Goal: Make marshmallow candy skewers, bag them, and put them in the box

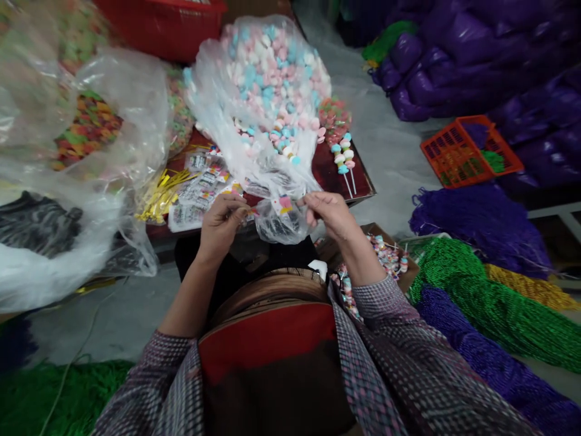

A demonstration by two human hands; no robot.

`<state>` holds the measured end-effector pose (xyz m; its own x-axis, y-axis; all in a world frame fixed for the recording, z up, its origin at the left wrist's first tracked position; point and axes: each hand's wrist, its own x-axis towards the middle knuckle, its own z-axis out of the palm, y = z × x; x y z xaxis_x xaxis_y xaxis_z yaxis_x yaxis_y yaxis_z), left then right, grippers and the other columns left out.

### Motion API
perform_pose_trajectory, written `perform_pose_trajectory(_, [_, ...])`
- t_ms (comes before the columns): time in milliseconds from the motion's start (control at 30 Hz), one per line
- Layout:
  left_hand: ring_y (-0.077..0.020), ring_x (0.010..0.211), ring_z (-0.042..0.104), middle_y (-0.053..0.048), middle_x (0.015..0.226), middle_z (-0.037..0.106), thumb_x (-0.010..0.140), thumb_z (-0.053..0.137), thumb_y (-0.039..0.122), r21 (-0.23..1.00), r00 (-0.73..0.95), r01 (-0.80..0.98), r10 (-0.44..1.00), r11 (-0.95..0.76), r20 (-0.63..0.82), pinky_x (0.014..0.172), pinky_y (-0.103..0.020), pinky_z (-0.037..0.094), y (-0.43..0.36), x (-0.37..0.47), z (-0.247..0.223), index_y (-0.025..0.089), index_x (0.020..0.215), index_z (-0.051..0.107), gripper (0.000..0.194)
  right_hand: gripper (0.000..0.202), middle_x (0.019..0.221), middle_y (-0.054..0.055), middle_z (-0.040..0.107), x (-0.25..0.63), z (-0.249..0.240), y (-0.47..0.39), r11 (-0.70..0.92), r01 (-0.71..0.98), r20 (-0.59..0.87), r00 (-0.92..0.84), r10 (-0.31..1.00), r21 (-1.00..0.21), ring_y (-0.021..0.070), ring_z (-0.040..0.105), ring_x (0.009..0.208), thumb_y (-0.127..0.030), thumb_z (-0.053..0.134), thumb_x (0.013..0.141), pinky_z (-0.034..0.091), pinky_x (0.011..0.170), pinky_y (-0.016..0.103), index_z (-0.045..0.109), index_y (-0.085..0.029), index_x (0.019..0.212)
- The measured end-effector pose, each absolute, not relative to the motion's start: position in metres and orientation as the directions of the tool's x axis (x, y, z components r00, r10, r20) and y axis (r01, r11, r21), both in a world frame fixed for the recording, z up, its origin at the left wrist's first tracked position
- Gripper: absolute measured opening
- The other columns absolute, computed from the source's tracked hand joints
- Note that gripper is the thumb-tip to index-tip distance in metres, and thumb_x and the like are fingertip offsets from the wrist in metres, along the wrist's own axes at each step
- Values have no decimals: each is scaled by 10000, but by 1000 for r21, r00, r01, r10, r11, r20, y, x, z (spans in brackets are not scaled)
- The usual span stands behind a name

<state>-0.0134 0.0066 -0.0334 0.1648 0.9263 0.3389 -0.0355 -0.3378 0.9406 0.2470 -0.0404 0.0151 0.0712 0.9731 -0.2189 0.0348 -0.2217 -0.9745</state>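
Note:
Before my body, my left hand [223, 225] is closed, its thumb and fingertips pinched at a small printed plastic wrapper whose shape is blurred. Across from it, my right hand [330, 213] has its fingers bent together at the edge of a clear plastic piece; what they hold is too small to name. Between the hands lies clear plastic [281, 225] with a pink and yellow print. Behind it a large clear bag [276, 66] holds pink, white and blue candies. Two candy skewers [344, 158] lie to its right. Printed wrappers [200, 192] and gold ties [164, 192] lie left.
Bags of colourful gummies [88, 130] cover the left side, near a red bin [167, 27]. Right of the table [361, 181] are an orange basket [458, 163], purple bags [454, 54] and green strands [481, 303]. A box [411, 269] of wrapped candies stands below my right arm.

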Motion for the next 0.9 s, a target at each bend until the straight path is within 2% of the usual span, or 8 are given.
perform_pose_trajectory(100, [-52,575,520,6,871,682,755,884,457,965,33,-205,984,-166,176,450,-194,393,8,-8,-31,217,773,751,275,407,635,7,692,292,7,-29,-175,408,19,428,903,-896,130,584,546,-571,634,892,475,589,265,744,-186,819])
perform_pose_trajectory(167, [-38,530,503,15,779,676,645,945,488,948,-22,-310,998,-68,65,428,-176,381,8,-3,-27,195,738,743,368,277,826,73,777,319,0,-21,-296,690,161,515,842,-661,203,693,770,-402,614,926,520,754,324,774,-178,894])
perform_pose_trajectory(267, [-34,473,487,32,637,651,513,996,508,913,-44,-406,997,39,-62,400,-160,360,7,2,-20,178,711,740,462,223,1074,170,793,344,-10,-13,-487,812,68,533,844,-321,296,723,990,-322,665,906,523,869,392,792,-154,977])
perform_pose_trajectory(367, [-40,447,504,39,589,644,458,1013,503,886,-43,-452,990,101,-135,387,-159,364,9,3,-17,170,706,730,503,232,1120,197,783,349,-17,-8,-537,822,-17,544,839,-191,323,730,1037,-324,658,923,537,877,406,786,-150,1007])
perform_pose_trajectory(500, [-50,449,535,46,585,652,405,1031,479,861,-44,-485,979,153,-199,388,-163,395,12,-1,-17,168,687,698,536,243,1105,211,794,350,-22,-8,-534,811,17,554,833,-240,330,738,1028,-272,599,938,536,879,419,786,-143,1023])
perform_pose_trajectory(667, [-50,429,522,65,541,625,411,1038,445,827,6,-530,976,188,-218,389,-163,405,15,-6,-18,175,665,663,527,242,1022,170,812,357,-26,-25,-498,735,83,594,800,-460,301,734,971,-287,622,898,532,881,416,793,-142,988])
perform_pose_trajectory(800, [-47,450,536,45,631,706,425,1043,404,793,65,-570,974,214,-216,414,-171,438,16,-10,-19,177,665,650,514,199,849,70,797,347,-23,-50,-288,640,187,569,801,-712,233,717,822,-349,675,838,554,823,387,787,-186,867])
perform_pose_trajectory(900, [-48,465,550,37,687,740,424,1045,397,775,98,-587,971,232,-216,419,-173,446,18,-13,-22,179,672,662,506,164,816,24,794,328,-8,-68,-85,582,253,473,844,-808,201,715,779,-384,737,801,571,787,366,790,-231,825])
